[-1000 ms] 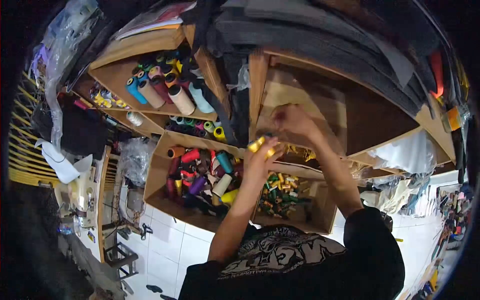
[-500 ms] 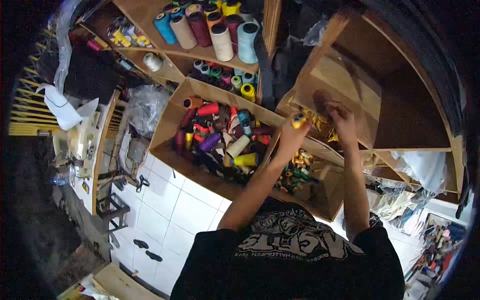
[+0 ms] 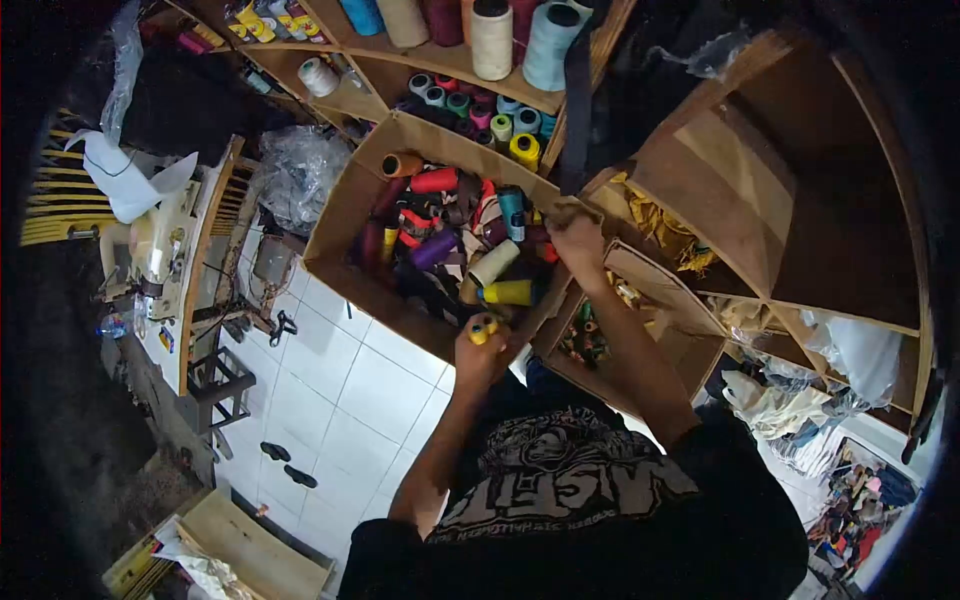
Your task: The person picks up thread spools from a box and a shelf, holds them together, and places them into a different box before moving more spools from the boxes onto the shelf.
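**Person holding a yellow spool beside a box of thread**

The left hand (image 3: 480, 350) is holding a small yellow spool (image 3: 482, 328) with its fingers closed around it, just at the near edge of an open cardboard box (image 3: 340, 215) packed with coloured thread. The right hand (image 3: 577, 238) is gripping the box's right corner, fingers curled tight over the rim. Large cones (image 3: 492, 35) are standing on a shelf (image 3: 440, 62) above.

I count my 2 hands, left hand (image 3: 478, 352) and right hand (image 3: 576, 236), 1 yellow spool (image 3: 481, 330), 2 cardboard boxes (image 3: 340, 222) (image 3: 662, 282) and 5 big cones (image 3: 492, 36) on the shelf (image 3: 440, 56).
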`<state>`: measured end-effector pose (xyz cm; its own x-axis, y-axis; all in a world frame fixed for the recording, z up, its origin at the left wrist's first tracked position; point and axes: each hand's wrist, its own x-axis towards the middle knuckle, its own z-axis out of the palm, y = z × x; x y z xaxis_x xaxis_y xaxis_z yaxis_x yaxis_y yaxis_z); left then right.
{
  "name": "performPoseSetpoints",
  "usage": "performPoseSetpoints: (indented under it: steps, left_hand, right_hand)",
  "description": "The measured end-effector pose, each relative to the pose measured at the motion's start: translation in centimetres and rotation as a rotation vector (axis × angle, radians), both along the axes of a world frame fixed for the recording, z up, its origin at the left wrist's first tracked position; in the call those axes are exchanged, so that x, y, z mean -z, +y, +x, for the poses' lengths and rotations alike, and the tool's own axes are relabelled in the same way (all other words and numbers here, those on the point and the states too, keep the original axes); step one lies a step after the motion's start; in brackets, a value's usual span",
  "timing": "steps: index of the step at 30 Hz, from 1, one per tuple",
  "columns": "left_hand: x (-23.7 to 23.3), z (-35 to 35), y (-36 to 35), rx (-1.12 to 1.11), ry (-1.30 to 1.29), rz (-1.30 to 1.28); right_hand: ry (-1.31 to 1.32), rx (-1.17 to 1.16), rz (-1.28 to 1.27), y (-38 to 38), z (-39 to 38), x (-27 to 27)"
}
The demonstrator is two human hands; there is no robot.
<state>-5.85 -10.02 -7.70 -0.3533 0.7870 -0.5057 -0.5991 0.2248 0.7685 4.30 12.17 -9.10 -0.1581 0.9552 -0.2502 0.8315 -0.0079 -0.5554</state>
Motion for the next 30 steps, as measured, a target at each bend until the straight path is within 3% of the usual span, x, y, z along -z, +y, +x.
performPoseSetpoints:
  steps: [3,4,7,8,11,12,15,16,19,20,25,30]
  left_hand:
    - [-1.6,-2.9,-1.5,-0.048,0.076,-0.092]
    - [-1.6,-3.4,-2.1,-0.079,0.065,-0.078]
    - [-1.7,-4.5,-2.8,-0.115,0.078,-0.081]
    - [-2.2,-4.8,-2.8,-0.118,0.067,-0.088]
    - [-2.6,-5.9,-2.9,-0.096,0.040,-0.093]
    - [-2.7,-6.4,-3.0,-0.082,0.036,-0.094]
    - [-3.1,-7.2,-2.8,-0.081,0.056,-0.077]
    - [-3.0,-7.6,-2.8,-0.091,0.028,-0.059]
    - [-3.5,-8.1,-1.2,-0.089,0.016,0.017]
    - [-4.7,-7.9,-0.2,-0.087,-0.001,-0.031]
    - [-10.2,-5.7,4.2,-0.001,0.003,0.220]
    - [-13.9,-2.9,6.1,-0.017,0.054,0.330]
  right_hand:
    - [-0.083,-0.055,-0.006,0.8,-2.8,3.3]
    - [-0.092,-0.171,-0.009,0.5,-3.1,3.6]
    - [-0.081,-0.009,-0.071,-0.1,-5.2,6.3]
    - [0.003,0.014,0.040,-0.7,-5.6,7.9]
    - [-0.046,-0.065,-0.042,0.5,-4.8,15.4]
    - [-0.043,0.005,-0.171,0.5,-5.1,12.3]
    - [0.059,-0.062,-0.101,1.8,-4.5,10.5]
    - [0.197,0.019,-0.395,2.0,-4.7,5.9]
    - [0.819,0.046,-0.498,-0.1,-4.5,-2.9]
    - [0.859,0.014,-0.498,-0.9,-4.3,-5.8]
    - [0.910,-0.115,-0.406,-4.6,-2.7,-16.0]
    - [0.962,-0.268,-0.167,-6.5,-0.3,-18.8]
